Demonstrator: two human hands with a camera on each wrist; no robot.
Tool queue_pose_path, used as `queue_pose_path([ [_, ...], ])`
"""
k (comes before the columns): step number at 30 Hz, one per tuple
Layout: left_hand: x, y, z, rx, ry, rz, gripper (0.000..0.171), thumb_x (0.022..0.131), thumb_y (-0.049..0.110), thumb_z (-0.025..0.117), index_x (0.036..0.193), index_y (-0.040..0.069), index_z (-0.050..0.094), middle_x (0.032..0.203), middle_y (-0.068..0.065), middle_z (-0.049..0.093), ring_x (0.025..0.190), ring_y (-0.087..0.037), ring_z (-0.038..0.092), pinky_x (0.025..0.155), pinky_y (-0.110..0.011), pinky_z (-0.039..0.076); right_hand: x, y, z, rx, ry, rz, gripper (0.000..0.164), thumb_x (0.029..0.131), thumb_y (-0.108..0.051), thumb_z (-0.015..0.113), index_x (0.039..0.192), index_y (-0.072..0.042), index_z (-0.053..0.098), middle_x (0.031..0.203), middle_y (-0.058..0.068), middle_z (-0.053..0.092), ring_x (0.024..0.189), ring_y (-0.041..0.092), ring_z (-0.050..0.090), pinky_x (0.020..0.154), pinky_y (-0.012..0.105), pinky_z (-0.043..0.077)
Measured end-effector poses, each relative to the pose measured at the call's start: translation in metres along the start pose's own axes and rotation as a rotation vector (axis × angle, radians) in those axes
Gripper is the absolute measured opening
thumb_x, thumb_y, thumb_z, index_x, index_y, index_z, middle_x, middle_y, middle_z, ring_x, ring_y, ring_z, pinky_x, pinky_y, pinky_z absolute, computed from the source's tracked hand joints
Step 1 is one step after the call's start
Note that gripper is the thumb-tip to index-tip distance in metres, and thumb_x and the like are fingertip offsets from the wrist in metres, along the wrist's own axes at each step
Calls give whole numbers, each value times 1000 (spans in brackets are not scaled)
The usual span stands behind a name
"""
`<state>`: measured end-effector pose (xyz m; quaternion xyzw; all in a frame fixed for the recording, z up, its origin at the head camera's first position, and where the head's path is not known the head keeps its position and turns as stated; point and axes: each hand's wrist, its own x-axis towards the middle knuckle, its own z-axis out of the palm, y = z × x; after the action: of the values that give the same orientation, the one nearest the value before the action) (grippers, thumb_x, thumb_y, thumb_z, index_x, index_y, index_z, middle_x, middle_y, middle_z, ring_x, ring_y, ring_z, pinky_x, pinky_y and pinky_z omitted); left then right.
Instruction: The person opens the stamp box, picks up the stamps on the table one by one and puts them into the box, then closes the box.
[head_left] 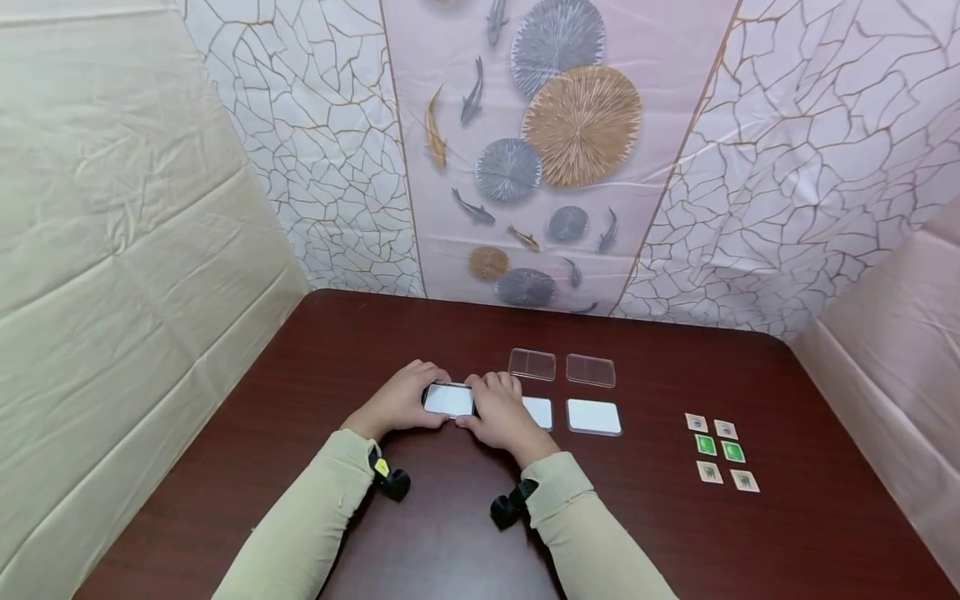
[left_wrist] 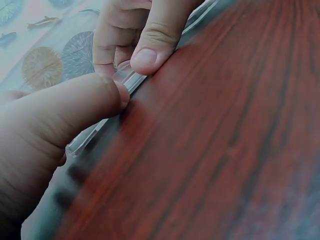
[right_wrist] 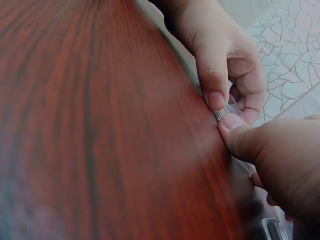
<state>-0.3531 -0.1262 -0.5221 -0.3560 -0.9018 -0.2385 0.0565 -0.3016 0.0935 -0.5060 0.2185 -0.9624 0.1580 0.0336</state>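
At the dark red, wood-grained tabletop (head_left: pixel 435 533), left of two white-faced rectangular cases (head_left: pixel 593 417), my left hand (head_left: pixel 407 398) pinches the left end of a clear-edged, white-faced plastic case (head_left: pixel 449 400). My right hand (head_left: pixel 501 408) pinches its right end, thumbs (left_wrist: pixel 146 59) along the near edge. Two transparent, rounded-corner panels (head_left: pixel 590 371) lie farther; six flat square tiles (head_left: pixel 733 452) lie right.

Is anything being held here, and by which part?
A flat clear-edged case with a white face: the left grip holds its left end and near edge, the right grip its right end and near edge.
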Motion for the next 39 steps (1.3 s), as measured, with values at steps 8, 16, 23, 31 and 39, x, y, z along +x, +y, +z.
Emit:
queue_pose_path([
  [8,-4,1,-2,-15,8,-6,55,73,42,84,119,17,66,113,5,63,100,-16,51,88,-37,45,0,3,1,6,9,-28,61,93,-47,69,137,-8,54,126,14,56,124,34,43,108,54,28],
  [16,-8,-4,-6,-21,-8,-52,71,74,49,82,133,16,61,125,2,60,114,-21,48,98,-46,39,1,14,-3,39,35,-73,56,93,-46,70,134,-11,56,124,11,57,125,34,42,112,57,25],
  [23,-15,-12,-10,-45,-24,-129,59,75,47,83,123,19,64,133,-2,54,127,-25,42,109,-52,29,7,25,-11,66,38,0,55,93,-46,70,136,-14,55,127,10,56,129,34,40,112,56,24],
  [31,-18,-14,-9,-99,5,-148,48,74,43,86,116,26,68,142,-7,47,134,-30,35,111,-57,27,39,37,-14,30,6,122,61,96,-48,64,142,-11,51,137,16,49,137,39,32,116,59,17],
  [39,-18,-14,-9,-106,-4,-177,47,75,45,85,115,30,67,149,-7,40,137,-30,30,110,-58,28,67,49,-15,34,-56,219,60,97,-47,63,145,-13,51,151,17,37,149,41,14,119,63,-1],
])
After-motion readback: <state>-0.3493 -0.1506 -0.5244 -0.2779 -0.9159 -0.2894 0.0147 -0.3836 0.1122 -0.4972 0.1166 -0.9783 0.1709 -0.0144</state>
